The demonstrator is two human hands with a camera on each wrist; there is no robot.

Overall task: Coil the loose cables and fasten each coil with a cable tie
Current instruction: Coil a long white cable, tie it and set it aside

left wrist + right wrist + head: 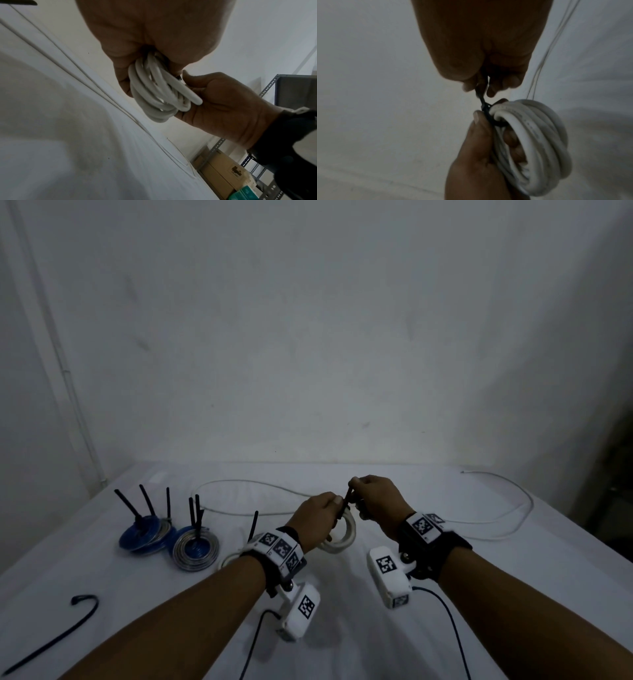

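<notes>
The left hand (317,508) holds the white cable coil (339,537) above the middle of the desk (445,577), near its front half. Grip state, left: fingers pass through the coil opening and curl round the bundled turns; the thumb presses the black cable tie (485,108) against the outer side of the coil. In the right wrist view the tie loops round the turns at the top of the coil.

The right hand (375,496) sits just beyond and to the right of the left hand, touching it. Grip state, right: thumb and fingertips pinch the free tail of the cable tie, which runs taut from the coil up into the pinch.

A loose white cable (496,522) lies on the desk behind the hands, sweeping from the far left-centre to the far right corner and back.

Toward the left edge stand two blue and silver wire coils (171,539), touching each other, each with black tie tails pointing upward. A further white coil (229,559) with an upright tie tail lies partly hidden behind the left wrist. A spare black cable tie (51,642) lies near the front left corner.
</notes>
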